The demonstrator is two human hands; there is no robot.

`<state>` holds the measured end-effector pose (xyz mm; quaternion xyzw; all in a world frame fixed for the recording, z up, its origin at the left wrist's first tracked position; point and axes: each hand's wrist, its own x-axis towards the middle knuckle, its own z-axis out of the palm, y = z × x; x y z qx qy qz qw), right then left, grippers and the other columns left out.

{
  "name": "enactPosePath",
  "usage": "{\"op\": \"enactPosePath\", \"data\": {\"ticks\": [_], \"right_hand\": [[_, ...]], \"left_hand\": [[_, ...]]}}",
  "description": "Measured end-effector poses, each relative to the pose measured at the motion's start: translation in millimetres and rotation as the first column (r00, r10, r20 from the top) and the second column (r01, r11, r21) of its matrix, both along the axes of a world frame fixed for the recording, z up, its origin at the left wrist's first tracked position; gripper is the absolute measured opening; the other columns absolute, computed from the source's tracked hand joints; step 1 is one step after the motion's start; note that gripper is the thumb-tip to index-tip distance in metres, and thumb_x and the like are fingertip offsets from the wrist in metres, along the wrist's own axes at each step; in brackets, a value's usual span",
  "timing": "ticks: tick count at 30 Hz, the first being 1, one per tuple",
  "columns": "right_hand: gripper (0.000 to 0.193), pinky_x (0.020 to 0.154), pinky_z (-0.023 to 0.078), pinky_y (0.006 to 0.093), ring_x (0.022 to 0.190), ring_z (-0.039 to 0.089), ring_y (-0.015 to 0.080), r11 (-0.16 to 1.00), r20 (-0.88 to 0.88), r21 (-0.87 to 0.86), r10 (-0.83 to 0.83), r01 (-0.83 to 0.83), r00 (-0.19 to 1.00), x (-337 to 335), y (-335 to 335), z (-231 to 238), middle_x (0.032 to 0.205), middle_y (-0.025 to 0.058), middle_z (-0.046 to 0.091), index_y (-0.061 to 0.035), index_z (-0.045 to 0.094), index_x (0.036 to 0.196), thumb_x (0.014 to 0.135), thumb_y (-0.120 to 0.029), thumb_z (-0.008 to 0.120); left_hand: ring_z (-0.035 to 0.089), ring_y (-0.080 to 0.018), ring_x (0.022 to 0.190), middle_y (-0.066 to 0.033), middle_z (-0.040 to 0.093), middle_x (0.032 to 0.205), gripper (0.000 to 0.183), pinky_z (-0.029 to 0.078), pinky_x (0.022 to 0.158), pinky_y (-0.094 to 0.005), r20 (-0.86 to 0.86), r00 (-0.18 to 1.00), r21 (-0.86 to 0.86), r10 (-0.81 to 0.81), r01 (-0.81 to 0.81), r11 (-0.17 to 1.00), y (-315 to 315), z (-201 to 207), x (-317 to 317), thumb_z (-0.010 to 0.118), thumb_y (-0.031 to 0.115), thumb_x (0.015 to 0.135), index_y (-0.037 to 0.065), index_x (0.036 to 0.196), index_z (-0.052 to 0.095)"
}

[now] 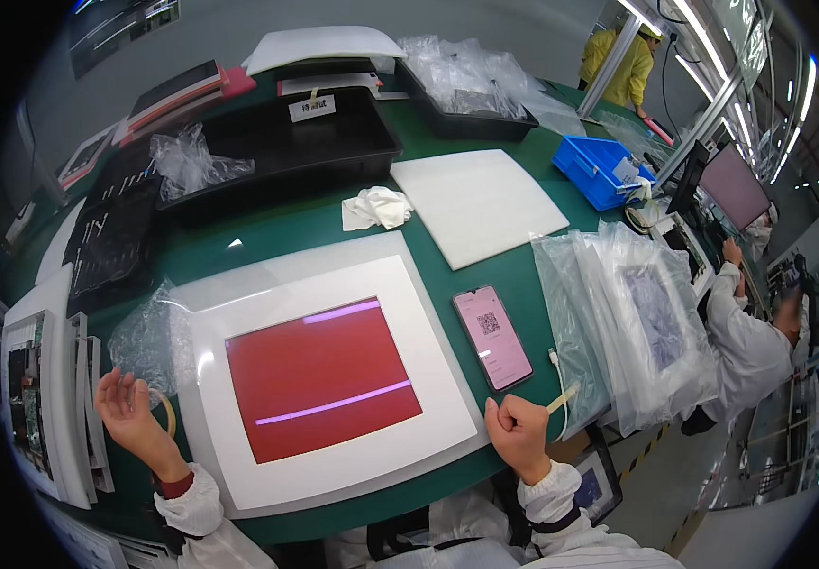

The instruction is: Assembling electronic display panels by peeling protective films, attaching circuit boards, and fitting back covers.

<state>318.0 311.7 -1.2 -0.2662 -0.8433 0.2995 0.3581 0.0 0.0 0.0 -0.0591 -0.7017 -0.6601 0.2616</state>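
A white-framed panel (334,465) with a red screen lies on a white foam sheet in front of me, with two bright light reflections across it. My left hand (135,422) is raised at the panel's left, palm showing and fingers apart, holding nothing. Beside it are a roll of yellowish tape (169,415), partly hidden, and crumpled clear plastic wrap (149,341). At the panel's right edge my right hand (518,436) is closed, and a short strip of yellow tape (562,397) juts from it. A phone (491,356) showing a square code lies just beyond this hand.
Bagged panels (642,322) are stacked at the right, next to a white cable (557,379). Farther back are a foam sheet (485,204), a crumpled white cloth (376,208), a blue bin (599,175) and black trays (334,156). Open units (35,398) stand left. Other people work beyond.
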Motion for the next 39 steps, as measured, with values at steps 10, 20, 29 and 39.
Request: {"op": "enactPosePath", "data": {"ticks": [10, 20, 29, 39], "right_hand": [[0.038, 0.04, 0.02, 0.0308, 0.039, 0.026, 0.0146, 0.999, 0.019, 0.003, -0.032, 0.032, 0.999, 3.4, 3.4, -3.9, 0.046, 0.0061, 0.029, -0.0036, 0.033, 0.053, 0.075, 0.004, 0.063], [0.041, 0.044, 0.015, 0.0316, 0.043, 0.022, 0.0108, 0.999, 0.068, -0.009, -0.033, 0.034, 0.997, 3.9, -1.8, -8.2, 0.048, 0.0038, 0.025, -0.0028, 0.027, 0.055, 0.08, 0.004, 0.059], [0.041, 0.048, 0.014, 0.0309, 0.051, 0.019, 0.0087, 0.999, 0.114, -0.016, -0.045, 0.047, 0.992, 3.8, 0.0, -9.6, 0.053, 0.0018, 0.022, -0.003, 0.026, 0.059, 0.086, -0.002, 0.057], [0.041, 0.045, 0.015, 0.0306, 0.045, 0.021, 0.0095, 0.999, 0.082, -0.014, -0.03, 0.031, 0.996, 5.5, 0.4, -9.4, 0.048, 0.0024, 0.024, -0.0033, 0.027, 0.056, 0.084, 0.001, 0.057]], "left_hand": [[0.053, -0.014, 0.091, -0.0069, 0.052, 0.107, 0.045, 0.045, 0.075, -0.022, -0.022, 0.999, 0.12, -0.038, 0.04, 0.992, 16.3, 3.9, 5.0, 0.051, -0.019, 0.069, 0.002, 0.109, 0.049], [0.059, -0.0176, 0.082, -0.0119, 0.06, 0.085, 0.025, 0.047, 0.083, -0.0271, -0.027, 0.998, 0.132, -0.05, 0.053, 0.99, 8.6, 9.7, 12.2, 0.038, -0.018, 0.074, -0.003, 0.085, 0.054], [0.032, -0.0101, 0.044, -0.004, 0.038, 0.051, 0.023, 0.025, 0.043, -0.024, 0.053, 0.95, 0.407, -0.308, 0.261, 0.875, 11.2, 15.4, 11.0, 0.031, -0.015, 0.068, 0.004, 0.057, 0.038], [0.03, -0.0097, 0.042, -0.0038, 0.037, 0.049, 0.023, 0.023, 0.042, -0.0238, 0.066, 0.958, 0.356, -0.279, 0.238, 0.904, 11.6, 15.7, 15.9, 0.031, -0.015, 0.068, 0.004, 0.056, 0.038]]}}
